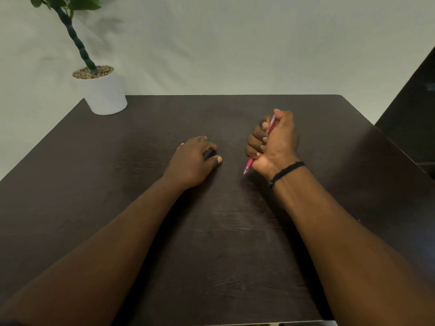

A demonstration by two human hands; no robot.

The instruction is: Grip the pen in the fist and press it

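My right hand (274, 143) grips a pink pen (249, 166) in a fist above the dark wooden table (211, 243). The pen's tip pokes out below the heel of the hand and points down at the tabletop; its other end shows beside the thumb. A black cord bracelet circles that wrist. My left hand (191, 161) rests palm down on the table a little to the left, fingers loosely curled, thumb stretched toward the pen, holding nothing.
A white pot (103, 95) with pebbles and a green-stemmed plant stands at the table's far left corner. A pale wall runs behind the table. A dark piece of furniture (409, 118) stands off the right edge.
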